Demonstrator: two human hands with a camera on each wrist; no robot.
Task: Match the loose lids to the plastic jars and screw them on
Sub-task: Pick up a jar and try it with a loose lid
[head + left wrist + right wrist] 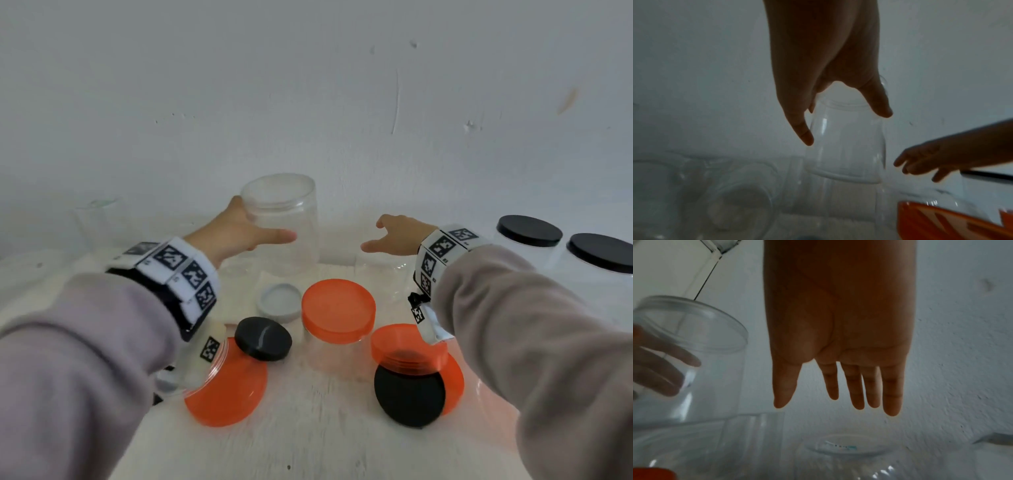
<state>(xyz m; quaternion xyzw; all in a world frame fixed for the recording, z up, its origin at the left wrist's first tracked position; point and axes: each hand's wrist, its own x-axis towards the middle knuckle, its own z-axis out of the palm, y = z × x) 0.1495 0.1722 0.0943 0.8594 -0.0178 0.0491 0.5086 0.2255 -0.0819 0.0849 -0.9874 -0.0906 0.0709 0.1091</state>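
My left hand grips a clear, lidless plastic jar by its upper wall and holds it upright above the table. In the left wrist view the thumb and fingers of that hand wrap round the jar. My right hand hovers just right of the jar, fingers straight and empty. Loose lids lie in front: a grey lid, a small black lid, a large orange lid, an upturned orange lid and a large black lid.
A clear jar capped in orange stands in the middle of the white table. Two black-lidded jars stand at the far right. Under my right hand stands an open clear jar. The wall is close behind.
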